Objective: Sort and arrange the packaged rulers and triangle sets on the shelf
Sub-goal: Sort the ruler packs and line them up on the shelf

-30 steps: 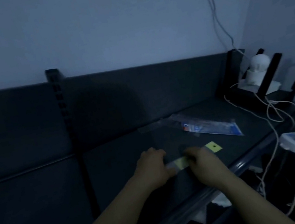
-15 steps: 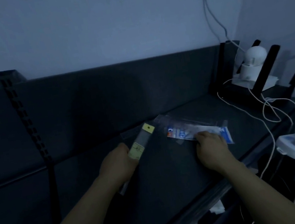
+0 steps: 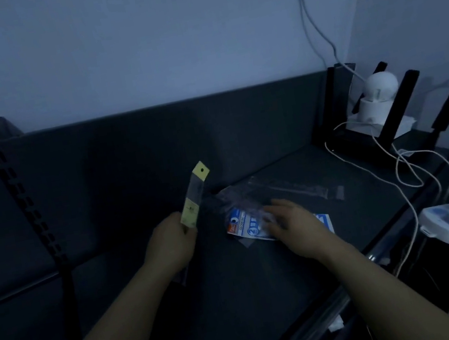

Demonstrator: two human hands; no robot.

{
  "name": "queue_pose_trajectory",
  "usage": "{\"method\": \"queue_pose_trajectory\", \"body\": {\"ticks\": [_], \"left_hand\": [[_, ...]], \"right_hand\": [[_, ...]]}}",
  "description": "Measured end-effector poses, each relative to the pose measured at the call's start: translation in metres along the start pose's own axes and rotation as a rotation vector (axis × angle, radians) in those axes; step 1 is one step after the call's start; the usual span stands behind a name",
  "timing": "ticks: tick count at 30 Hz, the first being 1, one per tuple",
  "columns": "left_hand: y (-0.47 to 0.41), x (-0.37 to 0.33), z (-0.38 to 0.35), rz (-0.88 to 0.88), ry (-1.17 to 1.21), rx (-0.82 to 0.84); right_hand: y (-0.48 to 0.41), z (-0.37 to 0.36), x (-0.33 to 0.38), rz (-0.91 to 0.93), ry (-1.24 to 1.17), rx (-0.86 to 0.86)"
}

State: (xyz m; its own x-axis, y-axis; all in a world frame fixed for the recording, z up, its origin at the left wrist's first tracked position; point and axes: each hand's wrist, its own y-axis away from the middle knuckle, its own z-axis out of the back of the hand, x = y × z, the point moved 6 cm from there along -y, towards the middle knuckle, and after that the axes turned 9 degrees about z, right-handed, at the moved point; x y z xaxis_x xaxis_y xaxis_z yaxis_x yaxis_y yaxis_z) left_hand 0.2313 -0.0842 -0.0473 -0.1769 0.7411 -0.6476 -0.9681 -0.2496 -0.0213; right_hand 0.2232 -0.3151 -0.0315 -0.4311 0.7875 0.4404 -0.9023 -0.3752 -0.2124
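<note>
- Left hand (image 3: pixel 171 246): fingers closed around the lower part of a packaged ruler (image 3: pixel 196 200), held tilted above the dark shelf (image 3: pixel 267 282), its yellow tab end pointing up and far.
- Right hand (image 3: pixel 294 225): fingers spread flat, pressing on a blue-and-white packet (image 3: pixel 242 225) that lies on the shelf, right of the ruler.
- Clear packet (image 3: pixel 295 188): lying flat just beyond the right hand.
- White camera (image 3: pixel 376 101) and cables (image 3: pixel 403 168): far right.

Your left hand (image 3: pixel 171 246) is raised, fingers closed in a grip, forearm angled up; your right hand (image 3: pixel 296 224) is palm-down, fingers spread flat
</note>
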Motion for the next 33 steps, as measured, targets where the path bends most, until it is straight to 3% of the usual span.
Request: {"method": "queue_pose_trajectory", "body": {"ticks": [6, 11, 20, 22, 27, 33], "left_hand": [[-0.032, -0.013, -0.008, -0.1, -0.09, 0.043], [-0.041, -0.019, -0.024, -0.101, -0.124, 0.156], [-0.007, -0.007, -0.007, -0.135, -0.139, 0.057], [0.001, -0.004, -0.002, -0.108, -0.135, 0.062], [0.016, 0.002, 0.012, -0.03, -0.101, 0.011], [0.035, 0.003, 0.028, 0.048, 0.015, -0.051]], "right_hand": [[-0.01, -0.013, 0.01, 0.106, -0.034, 0.129], [-0.004, -0.011, 0.002, 0.114, -0.205, 0.184], [0.004, -0.011, -0.01, 0.014, -0.451, 0.208], [0.004, -0.007, -0.005, -0.013, -0.42, 0.168], [0.0, -0.007, 0.015, -0.03, -0.054, 0.108], [-0.006, -0.013, 0.027, -0.056, -0.03, 0.213]]}}
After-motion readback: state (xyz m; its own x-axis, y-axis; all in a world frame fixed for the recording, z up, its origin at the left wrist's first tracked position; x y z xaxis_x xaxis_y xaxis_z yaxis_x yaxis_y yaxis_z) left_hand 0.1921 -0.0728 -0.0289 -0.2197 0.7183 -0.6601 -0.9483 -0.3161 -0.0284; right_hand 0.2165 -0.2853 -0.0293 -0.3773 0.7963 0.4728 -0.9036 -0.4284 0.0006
